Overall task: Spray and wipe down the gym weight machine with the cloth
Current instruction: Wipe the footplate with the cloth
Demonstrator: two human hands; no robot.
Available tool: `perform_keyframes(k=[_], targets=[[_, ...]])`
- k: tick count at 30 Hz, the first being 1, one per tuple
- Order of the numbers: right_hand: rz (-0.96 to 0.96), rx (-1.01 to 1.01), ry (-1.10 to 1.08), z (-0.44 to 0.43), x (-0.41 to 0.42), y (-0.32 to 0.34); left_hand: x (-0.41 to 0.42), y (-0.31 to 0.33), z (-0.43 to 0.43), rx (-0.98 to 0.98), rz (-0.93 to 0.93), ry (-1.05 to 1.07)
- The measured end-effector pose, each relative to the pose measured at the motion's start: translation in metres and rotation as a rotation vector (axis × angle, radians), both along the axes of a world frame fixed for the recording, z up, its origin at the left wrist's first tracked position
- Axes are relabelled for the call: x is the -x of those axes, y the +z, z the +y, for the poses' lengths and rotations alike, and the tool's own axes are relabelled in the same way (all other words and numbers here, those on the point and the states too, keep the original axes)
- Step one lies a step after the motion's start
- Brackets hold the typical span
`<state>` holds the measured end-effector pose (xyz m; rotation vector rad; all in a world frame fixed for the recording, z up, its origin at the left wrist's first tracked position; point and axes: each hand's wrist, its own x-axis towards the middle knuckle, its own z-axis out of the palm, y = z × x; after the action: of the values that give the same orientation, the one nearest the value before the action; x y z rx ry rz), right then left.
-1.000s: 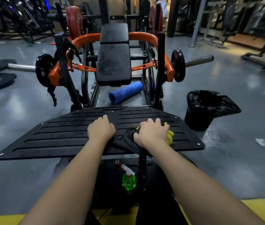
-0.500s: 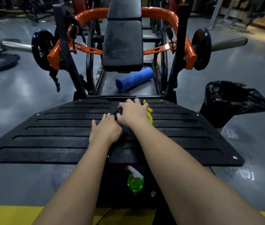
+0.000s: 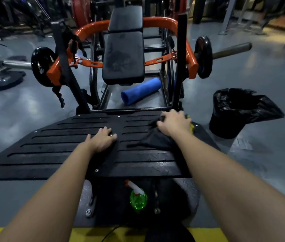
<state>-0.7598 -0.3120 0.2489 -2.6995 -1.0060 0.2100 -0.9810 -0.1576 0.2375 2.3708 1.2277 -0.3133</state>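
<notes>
Right hand (image 3: 174, 122), grip bunched on the dark cloth (image 3: 155, 138), has swept from mid-footplate (image 3: 50, 145) to its far right corner; left hand (image 3: 101, 139) braces flat, grip wide. Wiping likely continues.

Both arms are stretched forward; the left hand (image 3: 101, 139) is laid flat, the right hand (image 3: 174, 123) is curled on a black cloth (image 3: 155, 139).

the right hand (image 3: 174, 122) and its forearm (image 3: 225, 172) cover much of the dark cloth (image 3: 154, 139), and only a yellow sliver (image 3: 191, 126) shows past the knuckles. the footplate (image 3: 59, 149) runs off the left edge, and its near right corner lies behind the forearm. far racks (image 3: 12, 16) at the top left are blurred beyond telling.
</notes>
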Motion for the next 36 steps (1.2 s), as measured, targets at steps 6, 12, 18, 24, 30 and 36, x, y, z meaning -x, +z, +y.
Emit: perform_keyframes(k=[6, 12, 18, 24, 30, 36], targets=[[-0.031, 0.062, -0.130, -0.042, -0.033, -0.001, 0.004, -0.008, -0.015, -0.125, 0.006, -0.002], [-0.011, 0.144, -0.221, -0.034, -0.021, 0.005, 0.004, -0.007, -0.018, -0.146, 0.009, -0.020], [0.038, 0.050, -0.110, 0.029, 0.040, 0.008, 0.004, -0.007, -0.018, -0.137, 0.012, -0.034], [0.108, -0.024, 0.244, 0.130, 0.105, 0.000, 0.003, -0.006, -0.016, -0.144, 0.009, -0.031], [0.095, -0.061, 0.239, 0.143, 0.090, -0.012, 0.002, -0.009, -0.012, -0.152, 0.019, -0.038], [0.110, -0.089, 0.163, 0.110, 0.049, -0.014, 0.005, -0.012, -0.012, -0.148, 0.002, -0.021]])
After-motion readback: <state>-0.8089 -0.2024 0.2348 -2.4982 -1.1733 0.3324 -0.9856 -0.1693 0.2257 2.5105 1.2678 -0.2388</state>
